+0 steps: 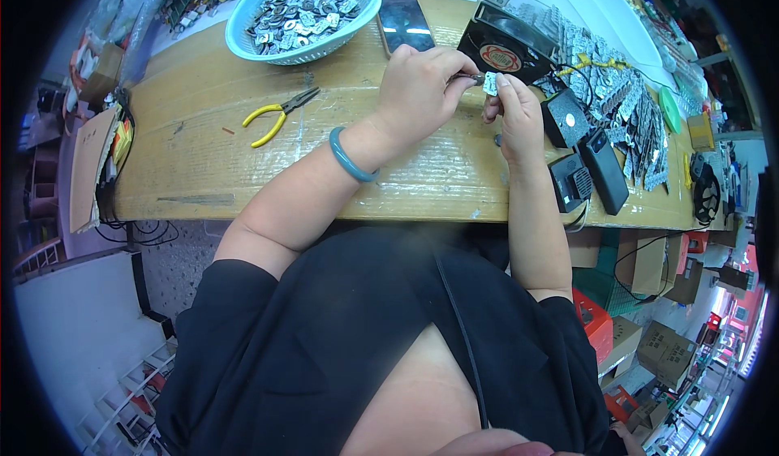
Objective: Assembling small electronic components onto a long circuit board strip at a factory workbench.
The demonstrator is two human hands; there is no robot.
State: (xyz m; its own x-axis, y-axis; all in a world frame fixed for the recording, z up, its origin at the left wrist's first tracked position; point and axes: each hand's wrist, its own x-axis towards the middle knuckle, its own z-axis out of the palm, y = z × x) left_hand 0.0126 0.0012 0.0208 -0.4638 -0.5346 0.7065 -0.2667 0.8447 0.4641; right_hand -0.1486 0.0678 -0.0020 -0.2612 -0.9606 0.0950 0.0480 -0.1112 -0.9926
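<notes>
— Two hands are raised over a wooden table (243, 164); what is held?

— A small metal piece (490, 83) is pinched by the right hand (516, 111), seemingly steadied while a thin tool (469, 76), gripped in the closed left hand (418, 87), is pressed against it.

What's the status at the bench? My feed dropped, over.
Left hand shut on a thin tool, tip at a small metal piece. Right hand pinches that piece. Yellow pliers lie apart, nothing blocking.
</notes>
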